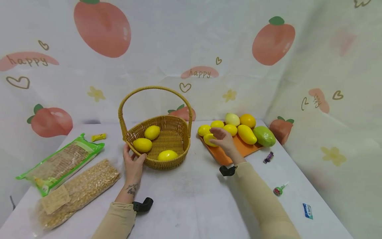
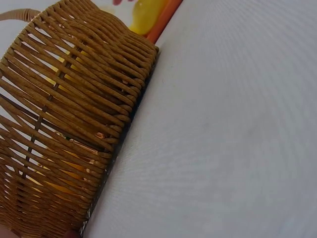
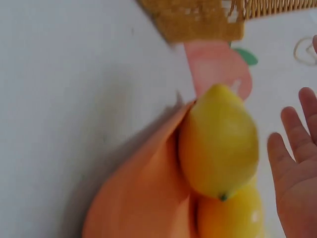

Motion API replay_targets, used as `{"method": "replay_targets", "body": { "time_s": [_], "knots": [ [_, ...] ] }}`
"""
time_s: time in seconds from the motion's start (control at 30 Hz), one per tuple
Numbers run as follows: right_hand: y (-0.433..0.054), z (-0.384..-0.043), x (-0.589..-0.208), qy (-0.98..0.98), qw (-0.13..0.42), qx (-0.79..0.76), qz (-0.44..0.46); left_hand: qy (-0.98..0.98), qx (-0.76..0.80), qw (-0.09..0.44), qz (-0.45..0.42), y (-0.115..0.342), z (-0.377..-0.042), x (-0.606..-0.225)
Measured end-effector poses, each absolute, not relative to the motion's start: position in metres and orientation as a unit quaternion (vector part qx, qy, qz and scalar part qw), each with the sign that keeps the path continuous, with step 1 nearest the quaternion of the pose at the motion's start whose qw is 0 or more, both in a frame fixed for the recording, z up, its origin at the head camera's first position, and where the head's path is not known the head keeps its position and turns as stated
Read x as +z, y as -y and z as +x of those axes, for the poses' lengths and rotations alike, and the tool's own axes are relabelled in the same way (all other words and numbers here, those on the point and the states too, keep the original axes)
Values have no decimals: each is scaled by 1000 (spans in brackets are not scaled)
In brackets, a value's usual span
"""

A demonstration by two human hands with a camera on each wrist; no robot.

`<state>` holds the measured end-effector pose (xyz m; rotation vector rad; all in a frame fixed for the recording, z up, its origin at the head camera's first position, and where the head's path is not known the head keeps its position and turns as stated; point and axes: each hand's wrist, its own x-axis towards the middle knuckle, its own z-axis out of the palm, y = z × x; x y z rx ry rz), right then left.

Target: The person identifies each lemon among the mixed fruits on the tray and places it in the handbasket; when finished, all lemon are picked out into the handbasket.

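A wicker basket (image 1: 168, 162) with a tall arched handle stands mid-table, holding three lemons (image 1: 142, 145). My left hand (image 1: 133, 167) grips its left front rim, thumb on the edge; in the left wrist view the woven side (image 2: 74, 114) hides most of that hand. My right hand (image 1: 225, 142) hovers over an orange tray (image 1: 219, 153), fingers extended, nearest a lemon (image 1: 210, 140) at the tray's left edge. From the right wrist, the lemon (image 3: 218, 144) appears apart from the spread fingers (image 3: 299, 136).
More lemons, a yellow mango (image 1: 246, 134), an orange (image 1: 247, 120) and a green papaya-like fruit (image 1: 264, 136) share the tray. To the left lie two grain packages (image 1: 67, 159) and a yellow wrapper (image 1: 98, 137). A lollipop (image 1: 278, 190) and small wrapped sweets (image 1: 307, 211) lie right.
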<state>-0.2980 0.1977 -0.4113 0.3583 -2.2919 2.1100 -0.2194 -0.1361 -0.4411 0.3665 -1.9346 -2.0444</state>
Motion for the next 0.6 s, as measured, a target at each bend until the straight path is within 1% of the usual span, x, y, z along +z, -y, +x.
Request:
{"method": "replay_targets", "body": {
  "time_s": [0.1,0.3,0.43,0.6],
  "knots": [
    [-203,-304,-417,741,5,665,95,676,-711,150,127,136,-219,-442],
    [-206,-316,-424,761,-19,644,70,675,-711,148,130,137,-219,-443],
    [-205,-319,-427,791,-34,608,48,675,-712,145,127,137,-219,-442],
    [-204,-320,-428,824,-41,563,38,676,-711,146,124,137,-219,-442]
  ]
}}
